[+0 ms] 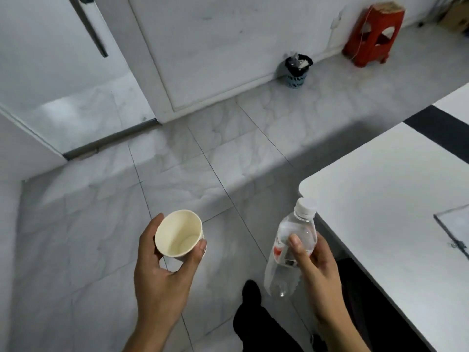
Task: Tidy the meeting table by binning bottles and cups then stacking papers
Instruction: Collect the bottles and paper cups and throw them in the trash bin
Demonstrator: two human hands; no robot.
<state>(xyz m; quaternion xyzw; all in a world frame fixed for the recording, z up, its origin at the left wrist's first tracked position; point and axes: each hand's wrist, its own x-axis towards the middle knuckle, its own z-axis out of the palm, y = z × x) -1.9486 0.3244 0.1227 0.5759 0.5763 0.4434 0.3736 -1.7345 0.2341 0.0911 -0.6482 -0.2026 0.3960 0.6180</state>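
My left hand (162, 273) grips an empty cream paper cup (179, 233), its mouth tilted towards me, over the tiled floor. My right hand (317, 270) holds a clear plastic bottle (291, 247) with a white cap and a red label, tilted with the cap up, next to the table's corner. A small blue bin (296, 71) with a black liner stands against the far wall and has some rubbish in it. A sheet of paper (456, 229) lies on the white meeting table (380, 189) at the right edge.
A red plastic stool (373, 36) stands by the wall to the right of the bin. A glass door (63, 80) is at the left. My dark trouser leg and shoe (251, 301) show at the bottom. Grey marble tiles lie between me and the bin.
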